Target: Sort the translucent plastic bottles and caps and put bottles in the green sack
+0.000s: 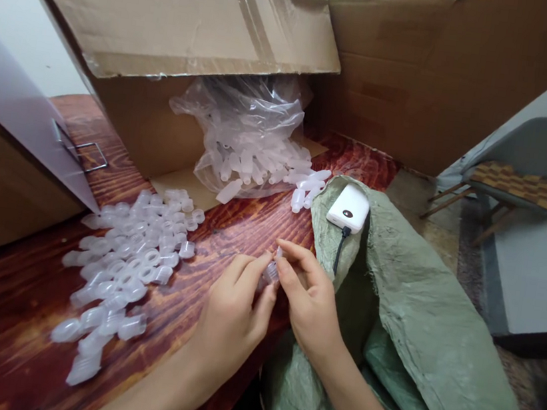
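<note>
My left hand (238, 298) is closed around a small translucent ribbed plastic piece (271, 273) above the table's front edge. My right hand (309, 297) meets it, thumb and index finger pinched at the piece's narrow upper end; whether that end is a separate part I cannot tell. To the left lies a loose heap of translucent threaded plastic collars (131, 267). Farther back, small frosted plastic tubes (246, 161) spill from a clear plastic bag (265, 113), and several more tubes (310, 186) lie to its right.
An open cardboard box (216, 29) surrounds the bag on the red-brown wooden table (187, 328). At right, a green woven sack (416, 304) hangs open by the table edge, a white power bank (350, 207) with a black cable on its rim. A chair (520, 170) stands beyond.
</note>
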`<state>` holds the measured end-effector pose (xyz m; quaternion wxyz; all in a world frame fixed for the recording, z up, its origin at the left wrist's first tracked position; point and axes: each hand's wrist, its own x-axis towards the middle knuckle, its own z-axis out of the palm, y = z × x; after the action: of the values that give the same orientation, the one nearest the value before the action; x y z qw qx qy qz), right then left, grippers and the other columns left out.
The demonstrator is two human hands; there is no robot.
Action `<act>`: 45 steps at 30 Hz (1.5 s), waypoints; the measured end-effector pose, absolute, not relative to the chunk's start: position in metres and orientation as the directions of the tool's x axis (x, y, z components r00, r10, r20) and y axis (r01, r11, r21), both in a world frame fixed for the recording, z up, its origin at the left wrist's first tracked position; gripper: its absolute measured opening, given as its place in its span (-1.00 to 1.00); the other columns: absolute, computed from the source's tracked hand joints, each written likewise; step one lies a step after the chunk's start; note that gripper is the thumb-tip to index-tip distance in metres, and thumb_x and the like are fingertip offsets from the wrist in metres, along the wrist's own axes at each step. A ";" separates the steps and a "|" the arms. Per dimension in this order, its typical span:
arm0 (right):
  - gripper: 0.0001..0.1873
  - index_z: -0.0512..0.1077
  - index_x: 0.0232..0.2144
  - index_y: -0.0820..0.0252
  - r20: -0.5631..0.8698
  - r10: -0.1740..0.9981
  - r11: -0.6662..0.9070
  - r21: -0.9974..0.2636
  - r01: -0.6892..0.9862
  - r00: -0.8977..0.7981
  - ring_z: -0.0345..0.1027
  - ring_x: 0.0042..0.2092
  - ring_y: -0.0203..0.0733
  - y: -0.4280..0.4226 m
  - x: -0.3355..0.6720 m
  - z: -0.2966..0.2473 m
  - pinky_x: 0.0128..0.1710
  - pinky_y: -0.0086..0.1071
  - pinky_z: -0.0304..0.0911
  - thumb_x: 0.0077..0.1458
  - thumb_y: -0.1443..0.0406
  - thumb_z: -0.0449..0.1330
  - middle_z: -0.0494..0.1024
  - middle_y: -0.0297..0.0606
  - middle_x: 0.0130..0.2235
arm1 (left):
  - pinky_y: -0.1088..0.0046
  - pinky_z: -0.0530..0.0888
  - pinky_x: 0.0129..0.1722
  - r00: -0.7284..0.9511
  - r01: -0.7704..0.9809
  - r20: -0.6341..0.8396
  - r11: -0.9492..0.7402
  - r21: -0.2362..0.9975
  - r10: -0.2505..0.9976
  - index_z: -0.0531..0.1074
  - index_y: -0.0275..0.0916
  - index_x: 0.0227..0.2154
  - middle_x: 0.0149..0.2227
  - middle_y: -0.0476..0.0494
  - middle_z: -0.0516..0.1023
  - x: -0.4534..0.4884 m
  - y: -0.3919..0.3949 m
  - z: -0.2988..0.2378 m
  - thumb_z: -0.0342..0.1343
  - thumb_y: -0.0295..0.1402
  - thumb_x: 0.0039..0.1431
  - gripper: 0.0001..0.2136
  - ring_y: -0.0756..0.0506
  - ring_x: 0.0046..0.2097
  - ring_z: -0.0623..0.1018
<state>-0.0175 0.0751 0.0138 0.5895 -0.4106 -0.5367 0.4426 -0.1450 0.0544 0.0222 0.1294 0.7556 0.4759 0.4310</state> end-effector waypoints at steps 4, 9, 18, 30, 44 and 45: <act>-0.77 0.45 -0.06 -0.04 0.283 0.959 0.284 -0.959 -0.024 0.018 0.40 -0.12 -0.32 0.074 -0.017 0.014 -0.11 -0.47 0.31 0.23 0.21 0.16 0.51 -0.37 -0.11 | 0.45 0.40 -0.11 0.165 0.617 0.525 -0.503 0.605 0.835 0.34 -0.30 -0.04 -0.17 -0.14 0.43 -0.145 0.054 0.023 -0.01 -0.56 0.24 -0.75 -0.04 -0.12 0.44; -0.77 0.46 -0.07 0.00 0.307 0.952 0.306 -0.951 0.046 0.011 0.39 -0.11 -0.29 0.073 -0.016 0.016 -0.08 -0.42 0.29 0.24 0.20 0.14 0.52 -0.35 -0.12 | 0.41 0.40 -0.17 0.211 0.637 0.541 -0.535 0.556 0.814 0.34 -0.32 -0.09 -0.22 -0.15 0.41 -0.145 0.054 0.023 -0.02 -0.56 0.23 -0.80 -0.07 -0.16 0.44; -0.78 0.44 -0.08 0.03 0.301 0.953 0.302 -0.953 -0.033 0.034 0.41 -0.17 -0.33 0.073 -0.019 0.016 -0.18 -0.48 0.34 0.24 0.21 0.14 0.53 -0.35 -0.15 | 0.40 0.42 -0.11 0.205 0.628 0.550 -0.540 0.560 0.809 0.31 -0.29 0.00 -0.15 -0.17 0.43 -0.144 0.054 0.021 -0.05 -0.57 0.26 -0.73 -0.08 -0.11 0.45; -0.72 0.33 -0.13 0.15 0.181 0.968 0.205 -0.970 -0.131 0.174 0.43 -0.14 -0.21 0.075 -0.026 0.012 -0.13 -0.34 0.35 0.23 0.09 0.13 0.50 -0.23 -0.16 | 0.29 0.43 -0.06 -0.024 0.597 0.451 -0.350 0.722 0.892 0.24 -0.25 0.05 -0.07 -0.19 0.45 -0.144 0.059 0.023 0.11 -0.38 0.23 -0.65 -0.13 -0.05 0.47; -0.51 0.32 0.06 0.18 0.152 0.975 0.170 -0.980 -0.104 0.163 0.45 -0.13 -0.17 0.073 -0.031 0.019 -0.15 -0.33 0.41 0.14 0.11 0.21 0.53 -0.19 -0.14 | 0.44 0.44 -0.23 -0.034 0.419 0.379 -0.331 0.846 0.925 0.34 -0.18 0.02 -0.14 -0.09 0.52 -0.145 0.058 0.031 0.03 -0.36 0.30 -0.75 -0.05 -0.20 0.53; -0.51 0.32 0.08 0.18 0.151 0.976 0.165 -0.982 -0.086 0.157 0.45 -0.11 -0.16 0.073 -0.031 0.019 -0.15 -0.32 0.41 0.15 0.11 0.20 0.53 -0.18 -0.12 | 0.44 0.45 -0.22 -0.022 0.414 0.386 -0.343 0.843 0.922 0.34 -0.17 0.02 -0.12 -0.08 0.53 -0.145 0.058 0.031 0.03 -0.36 0.30 -0.75 -0.05 -0.18 0.53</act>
<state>-0.0307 0.0727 0.0191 0.5984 -0.4694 -0.4739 0.4437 -0.1454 0.0581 0.0306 0.2555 0.6509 0.5132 0.4977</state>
